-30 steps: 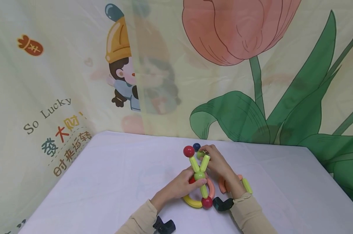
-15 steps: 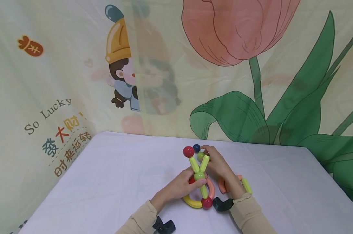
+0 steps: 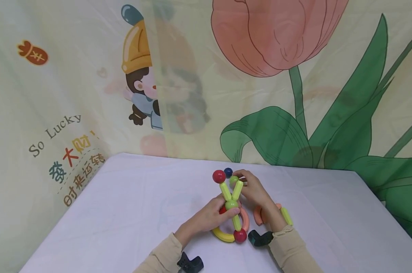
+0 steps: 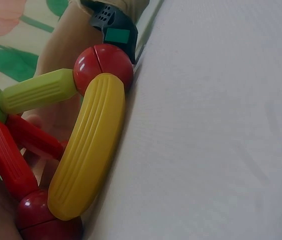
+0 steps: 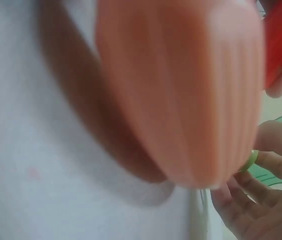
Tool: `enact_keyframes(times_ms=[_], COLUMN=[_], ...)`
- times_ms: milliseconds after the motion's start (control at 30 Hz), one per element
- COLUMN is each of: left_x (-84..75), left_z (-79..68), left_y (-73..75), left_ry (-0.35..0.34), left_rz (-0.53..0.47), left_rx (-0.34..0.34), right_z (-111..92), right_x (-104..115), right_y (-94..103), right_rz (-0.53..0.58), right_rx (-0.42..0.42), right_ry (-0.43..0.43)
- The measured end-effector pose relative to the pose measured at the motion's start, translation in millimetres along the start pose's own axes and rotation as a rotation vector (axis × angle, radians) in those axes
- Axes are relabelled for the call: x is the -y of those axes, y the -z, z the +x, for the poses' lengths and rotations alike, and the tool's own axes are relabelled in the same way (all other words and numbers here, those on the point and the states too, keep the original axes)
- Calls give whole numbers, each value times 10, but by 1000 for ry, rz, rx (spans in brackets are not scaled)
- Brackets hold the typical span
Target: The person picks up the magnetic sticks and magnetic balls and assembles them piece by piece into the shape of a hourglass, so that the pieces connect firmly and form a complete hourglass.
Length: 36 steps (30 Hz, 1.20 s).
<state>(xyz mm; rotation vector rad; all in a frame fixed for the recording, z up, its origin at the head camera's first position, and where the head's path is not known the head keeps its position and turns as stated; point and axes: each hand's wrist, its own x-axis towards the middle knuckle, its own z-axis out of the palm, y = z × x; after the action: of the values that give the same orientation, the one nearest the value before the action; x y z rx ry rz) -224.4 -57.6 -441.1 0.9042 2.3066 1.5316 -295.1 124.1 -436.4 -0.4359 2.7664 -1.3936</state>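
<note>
In the head view my left hand (image 3: 213, 215) grips a toy of magnetic rods and balls around its middle green ball (image 3: 231, 205). Two light-green rods (image 3: 238, 190) rise from that ball like a V, the left one topped by a red ball (image 3: 219, 176). Below are a lower red ball (image 3: 240, 236), a pink curved rod (image 3: 245, 220) and a yellow curved rod (image 4: 88, 147); red rods (image 4: 11, 162) show in the left wrist view. My right hand (image 3: 255, 189) pinches another green ball (image 3: 233, 180) behind the V's right rod, fingers partly hidden.
A dark blue ball (image 3: 228, 172) is seen behind the red top ball. Beside my right forearm lie an orange curved rod (image 3: 258, 216) and a loose light-green rod (image 3: 286, 216) on the white tabletop (image 3: 151, 197). A printed cloth (image 3: 192, 144) hangs behind.
The fingers of my right hand shift slightly around the green ball at the back. My left hand keeps its grip, and the toy stays almost where it was.
</note>
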Motion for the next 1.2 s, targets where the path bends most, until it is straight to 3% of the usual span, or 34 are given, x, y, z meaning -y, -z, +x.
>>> enact_keyframes(times_ms=[633, 900, 1200], left_x=[11, -3, 17], left_z=[18, 7, 3], left_y=[-12, 4, 9], left_ry=[18, -21, -25], left_rz=[32, 38, 44], left_rx=[-9, -15, -4], right_z=[-45, -57, -131], right_x=[88, 178, 207], right_y=[65, 153, 350], right_rz=[43, 45, 95], right_rx=[-12, -7, 41], right_ry=[-4, -35, 57])
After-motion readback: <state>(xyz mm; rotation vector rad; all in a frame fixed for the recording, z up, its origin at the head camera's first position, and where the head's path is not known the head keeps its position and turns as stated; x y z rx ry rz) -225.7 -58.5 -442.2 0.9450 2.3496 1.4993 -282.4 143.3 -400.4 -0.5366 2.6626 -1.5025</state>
